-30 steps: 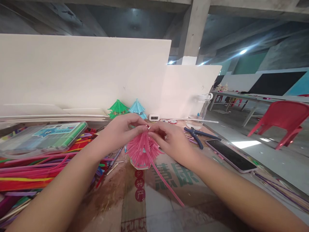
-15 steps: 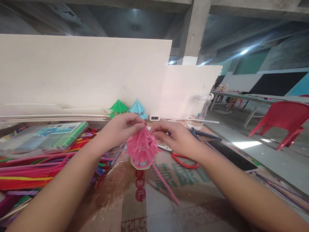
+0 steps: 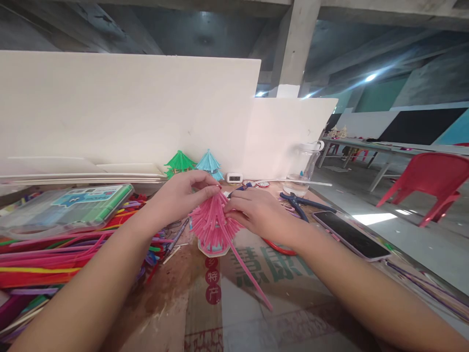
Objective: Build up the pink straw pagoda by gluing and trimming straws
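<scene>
A pink pipe-cleaner model [image 3: 212,227], shaped like a tiered roof, stands on the cardboard-covered table [image 3: 227,303]. My left hand [image 3: 183,195] pinches its top between thumb and fingers. My right hand [image 3: 256,210] is closed on the pink strands at its right side. One long pink strand [image 3: 252,281] trails from the model toward me across the cardboard.
A green model [image 3: 179,163] and a blue model [image 3: 209,164] stand against the white board behind. Loose coloured pipe cleaners [image 3: 54,259] and a clear plastic case [image 3: 66,205] lie at left. Red-handled scissors [image 3: 280,248], blue pliers [image 3: 298,205], a phone [image 3: 350,234] and a plastic jug [image 3: 302,171] sit at right.
My right hand has dropped from the model's tip to its right side and covers more of the red scissors. The left hand keeps its pinch on the top.
</scene>
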